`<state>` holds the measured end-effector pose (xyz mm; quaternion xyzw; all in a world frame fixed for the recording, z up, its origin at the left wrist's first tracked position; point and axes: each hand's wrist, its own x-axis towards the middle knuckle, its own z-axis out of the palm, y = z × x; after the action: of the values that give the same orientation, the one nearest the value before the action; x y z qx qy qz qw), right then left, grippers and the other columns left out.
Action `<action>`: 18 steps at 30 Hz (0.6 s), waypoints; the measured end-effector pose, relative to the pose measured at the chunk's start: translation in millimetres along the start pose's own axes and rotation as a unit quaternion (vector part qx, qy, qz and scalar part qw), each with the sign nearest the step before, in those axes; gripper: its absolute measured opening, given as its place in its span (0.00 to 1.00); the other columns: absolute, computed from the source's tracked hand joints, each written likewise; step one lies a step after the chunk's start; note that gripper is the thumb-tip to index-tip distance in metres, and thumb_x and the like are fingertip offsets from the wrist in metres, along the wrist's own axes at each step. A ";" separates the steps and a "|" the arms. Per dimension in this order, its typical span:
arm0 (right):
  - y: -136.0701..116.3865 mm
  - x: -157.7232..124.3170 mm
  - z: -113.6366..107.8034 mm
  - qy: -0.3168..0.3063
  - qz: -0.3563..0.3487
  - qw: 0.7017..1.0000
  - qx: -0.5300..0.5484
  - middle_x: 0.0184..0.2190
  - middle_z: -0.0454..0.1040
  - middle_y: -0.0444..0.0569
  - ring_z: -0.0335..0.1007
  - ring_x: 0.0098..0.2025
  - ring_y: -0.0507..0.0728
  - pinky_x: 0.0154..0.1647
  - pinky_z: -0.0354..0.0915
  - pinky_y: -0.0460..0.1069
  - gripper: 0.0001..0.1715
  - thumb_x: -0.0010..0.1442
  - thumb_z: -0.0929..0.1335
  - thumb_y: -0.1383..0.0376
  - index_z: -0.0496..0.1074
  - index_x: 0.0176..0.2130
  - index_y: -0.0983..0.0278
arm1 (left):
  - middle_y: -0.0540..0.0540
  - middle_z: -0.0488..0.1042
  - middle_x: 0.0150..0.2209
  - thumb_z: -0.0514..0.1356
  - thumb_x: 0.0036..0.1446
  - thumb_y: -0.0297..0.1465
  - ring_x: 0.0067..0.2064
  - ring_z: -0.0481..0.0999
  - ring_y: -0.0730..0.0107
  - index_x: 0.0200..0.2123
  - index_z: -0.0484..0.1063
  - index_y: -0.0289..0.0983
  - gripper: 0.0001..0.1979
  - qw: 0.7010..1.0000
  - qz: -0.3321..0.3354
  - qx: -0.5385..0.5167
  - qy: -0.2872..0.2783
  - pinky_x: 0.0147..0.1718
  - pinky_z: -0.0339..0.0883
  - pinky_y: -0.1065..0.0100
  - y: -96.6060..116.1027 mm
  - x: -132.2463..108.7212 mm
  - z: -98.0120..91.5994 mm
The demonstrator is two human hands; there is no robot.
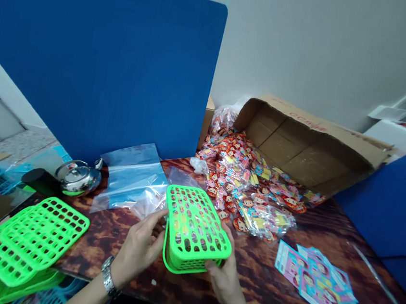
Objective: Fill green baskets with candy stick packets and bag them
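A bright green plastic basket [188,265] with a perforated, rounded rectangular lid [197,221] over it sits at the lower centre of the frame, between the two hands. Small colourful shapes show through the holes; whether the lid is fastened cannot be told.

The left hand [145,238], with a silver metal-link watch [108,277] at its wrist, has its fingers half curled, thumb and forefinger parted, the tips at the basket's left edge; whether they grip or only steady it is unclear. The right hand [225,275] is bent around the near right corner, thumb in front and fingers along the right side, holding it.

Both work above a glossy brown-and-black wooden table [112,253]. Overlapping green perforated lids [34,238] lie at the lower left, near a shiny metal kettle [78,180] and a black cylinder [41,181]. Flat clear plastic bags [133,176] lie left of centre. Right of centre, a heap of clear-wrapped, cartoon-figure packets [244,175] spreads before a tipped brown cardboard box [298,142]. Pink-and-blue printed cards [320,280] overlap at the lower right. A blue partition panel [125,66] fills the upper left.
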<state>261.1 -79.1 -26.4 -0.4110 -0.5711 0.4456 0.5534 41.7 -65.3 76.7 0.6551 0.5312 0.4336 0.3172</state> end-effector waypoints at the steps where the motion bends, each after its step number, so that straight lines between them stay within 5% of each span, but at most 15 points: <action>1: -0.3 -0.3 0.3 0.009 0.013 1.000 0.026 0.55 0.62 0.58 0.64 0.54 0.65 0.51 0.65 0.60 0.51 0.54 0.65 0.45 0.36 0.65 0.57 | 0.46 0.77 0.35 0.60 0.50 0.26 0.31 0.76 0.68 0.51 0.69 0.41 0.22 1.000 0.003 0.006 -0.005 0.32 0.69 0.72 -0.8 -0.4 -0.8; 10: -5.5 -0.3 0.4 0.029 0.057 0.995 0.080 0.54 0.64 0.58 0.66 0.52 0.66 0.51 0.64 0.59 0.54 0.47 0.71 0.46 0.46 0.63 0.59 | 0.51 0.75 0.31 0.57 0.50 0.26 0.29 0.74 0.72 0.49 0.67 0.42 0.20 0.998 0.018 0.058 0.006 0.31 0.67 0.73 -11.0 -3.2 -13.4; 14: -0.8 1.8 -1.0 0.051 0.058 0.993 0.084 0.55 0.63 0.57 0.65 0.53 0.65 0.53 0.63 0.59 0.52 0.46 0.72 0.47 0.49 0.62 0.58 | 0.50 0.72 0.31 0.55 0.52 0.28 0.29 0.74 0.73 0.46 0.66 0.40 0.16 0.998 -0.033 0.034 0.037 0.28 0.68 0.73 -19.4 -10.3 -16.1; 18: -3.9 5.7 -0.5 0.050 0.056 0.994 0.084 0.54 0.65 0.56 0.66 0.52 0.64 0.52 0.64 0.57 0.51 0.44 0.74 0.49 0.53 0.60 0.58 | 0.48 0.71 0.34 0.53 0.54 0.28 0.33 0.74 0.70 0.47 0.65 0.38 0.16 0.998 -0.011 0.062 0.012 0.31 0.69 0.70 -18.9 -19.2 -15.1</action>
<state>261.5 -74.6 -21.1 -0.4156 -0.4794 0.5015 0.5881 19.0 -80.2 62.1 0.6622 0.5683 0.4043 0.2740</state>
